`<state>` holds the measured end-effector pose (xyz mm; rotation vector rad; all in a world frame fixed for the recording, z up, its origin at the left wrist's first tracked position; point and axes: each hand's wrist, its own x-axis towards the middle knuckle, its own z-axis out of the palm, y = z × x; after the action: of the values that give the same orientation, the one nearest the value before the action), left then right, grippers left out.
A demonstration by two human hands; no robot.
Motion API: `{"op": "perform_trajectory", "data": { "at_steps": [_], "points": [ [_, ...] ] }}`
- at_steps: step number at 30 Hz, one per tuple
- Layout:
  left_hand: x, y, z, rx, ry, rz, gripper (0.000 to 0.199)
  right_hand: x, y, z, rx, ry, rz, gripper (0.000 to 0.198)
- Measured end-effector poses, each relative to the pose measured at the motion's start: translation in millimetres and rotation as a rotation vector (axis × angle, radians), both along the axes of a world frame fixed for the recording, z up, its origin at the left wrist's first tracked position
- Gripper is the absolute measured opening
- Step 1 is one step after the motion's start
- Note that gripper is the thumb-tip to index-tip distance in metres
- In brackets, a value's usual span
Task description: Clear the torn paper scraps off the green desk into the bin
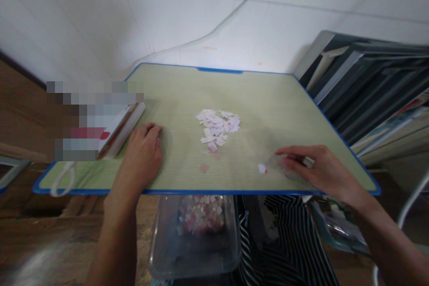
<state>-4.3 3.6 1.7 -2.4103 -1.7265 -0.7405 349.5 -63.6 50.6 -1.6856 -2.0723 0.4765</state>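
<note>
My left hand rests on the left side of a pale green folding table with a blue rim. Its fingers are curled together, and nothing shows in them. Over the right front part of the table, my right hand pinches something small and whitish, smeared by motion, so its kind is unclear. Just left of those fingers lies a white paper scrap with a red spot. A loose heap of torn paper scraps sits mid-table between both hands. Two faint pinkish pieces lie in front of it.
Below the front edge stands a clear plastic bin holding many scraps. A white roll-like object and a strap loop lie at the left, beside a blurred-out area. Dark flat panels lean at the right. A cable runs along the wall.
</note>
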Motion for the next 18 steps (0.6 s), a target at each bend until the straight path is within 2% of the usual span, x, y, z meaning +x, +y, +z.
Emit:
{"op": "perform_trajectory", "data": {
  "at_steps": [2, 6, 10, 14, 18],
  "points": [
    [-0.8, 0.2, -0.5, -0.002, 0.002, 0.001, 0.039, -5.1, -2.1, -2.9, 0.085, -0.008, -0.092, 0.026],
    [-2.4, 1.4, -2.5, 0.0, 0.005, 0.005, 0.039, -18.6, -2.6, -3.8, 0.069, 0.035, -0.002, 0.026],
    [-2.3, 1.8, -3.2, 0.005, 0.007, 0.014, 0.039, -28.5, -1.3, 5.1, 0.17, 0.049, -0.044, 0.026],
    [-1.5, 1.6, -3.0, 0.006, 0.013, 0.014, 0.038, -30.6, -3.4, 14.2, 0.157, 0.054, -0.034, 0.026],
    [-1.2, 1.8, -3.1, 0.013, 0.013, 0.012, 0.04, -22.4, -4.4, 15.3, 0.168, 0.019, -0.087, 0.027]
  ]
}}
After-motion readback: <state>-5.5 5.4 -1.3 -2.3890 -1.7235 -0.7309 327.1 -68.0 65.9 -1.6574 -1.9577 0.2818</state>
